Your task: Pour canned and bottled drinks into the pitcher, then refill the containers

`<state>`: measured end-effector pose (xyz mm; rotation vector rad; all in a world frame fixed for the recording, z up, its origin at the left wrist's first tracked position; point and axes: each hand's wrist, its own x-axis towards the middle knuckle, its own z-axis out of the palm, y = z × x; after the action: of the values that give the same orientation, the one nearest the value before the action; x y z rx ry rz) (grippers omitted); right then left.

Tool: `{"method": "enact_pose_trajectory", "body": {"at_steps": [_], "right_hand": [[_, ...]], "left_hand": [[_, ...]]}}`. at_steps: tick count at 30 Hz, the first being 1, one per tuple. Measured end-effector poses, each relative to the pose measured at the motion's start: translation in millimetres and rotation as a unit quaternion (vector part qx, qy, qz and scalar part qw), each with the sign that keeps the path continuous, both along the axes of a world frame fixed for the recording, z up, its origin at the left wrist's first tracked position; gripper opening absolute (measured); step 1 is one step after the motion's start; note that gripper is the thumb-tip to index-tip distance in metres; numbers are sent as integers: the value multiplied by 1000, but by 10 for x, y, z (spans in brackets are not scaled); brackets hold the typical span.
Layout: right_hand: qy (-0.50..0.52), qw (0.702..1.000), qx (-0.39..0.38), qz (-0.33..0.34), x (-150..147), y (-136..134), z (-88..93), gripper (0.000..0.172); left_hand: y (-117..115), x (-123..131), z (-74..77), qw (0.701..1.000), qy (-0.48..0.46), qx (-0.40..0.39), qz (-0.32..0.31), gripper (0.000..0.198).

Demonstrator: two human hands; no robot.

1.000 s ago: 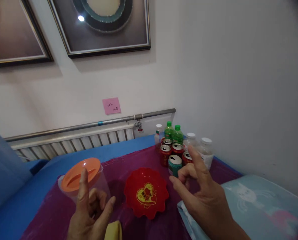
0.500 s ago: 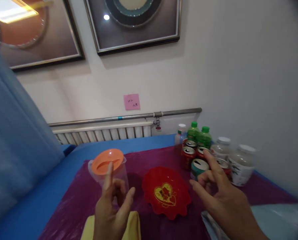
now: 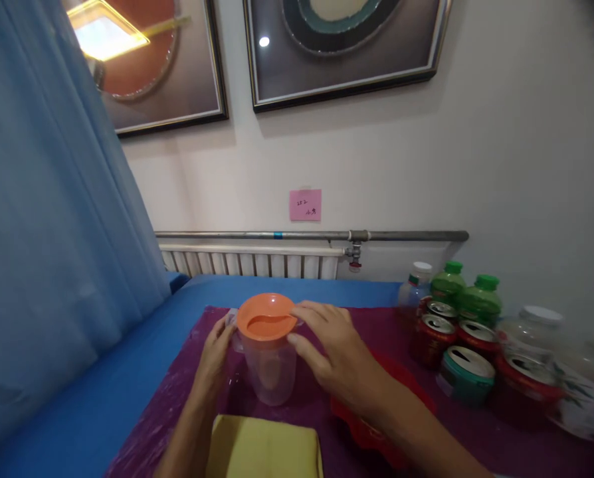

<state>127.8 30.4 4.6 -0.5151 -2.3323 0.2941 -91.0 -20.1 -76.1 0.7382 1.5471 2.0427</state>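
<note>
A clear plastic pitcher (image 3: 272,375) with an orange lid (image 3: 267,325) stands upright on the purple sheet. My left hand (image 3: 217,348) is closed on its handle at the left side, the fingers partly hidden behind it. From the right, my right hand (image 3: 334,342) has its thumb and fingertips closed at the lid's right edge. Just in front of the pitcher lies a folded yellow cloth (image 3: 264,445). Under my right forearm, a red scalloped plate (image 3: 409,378) is partly covered.
Several drink cans (image 3: 466,372), green-capped bottles (image 3: 480,302) and white-lidded jars (image 3: 589,385) crowd the right side. A blue curtain (image 3: 52,232) hangs at the left. The purple sheet (image 3: 177,398) covers part of the blue surface; a radiator (image 3: 257,264) runs along the wall behind.
Both hands, earlier apart with fingers spread, have come together at the pitcher, left on its handle, right at its lid. The view has turned left, so things appear farther right.
</note>
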Motion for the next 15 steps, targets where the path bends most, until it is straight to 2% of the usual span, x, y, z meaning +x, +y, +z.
{"method": "enact_pose_trajectory", "body": {"at_steps": [3, 6, 9, 11, 13, 15], "right_hand": [[-70, 997, 9, 7, -308, 60, 73, 28], [-143, 989, 30, -4, -380, 106, 138, 36], [-162, 986, 28, 29, -219, 70, 278, 44], [-167, 983, 7, 72, -39, -12, 383, 40], [-157, 983, -3, 99, 152, -128, 450, 32], [-140, 986, 10, 86, 321, -247, 462, 28]], "left_hand": [[54, -19, 13, 1000, 12, 18, -13, 46], [-1, 16, 158, 998, 53, 24, -27, 36], [-123, 133, 387, 992, 116, 21, -42, 28], [-197, 251, 534, 987, 156, 19, -33, 23], [-238, 390, 654, 982, 187, 16, -6, 21], [-239, 534, 747, 970, 238, -2, 41, 23]]}}
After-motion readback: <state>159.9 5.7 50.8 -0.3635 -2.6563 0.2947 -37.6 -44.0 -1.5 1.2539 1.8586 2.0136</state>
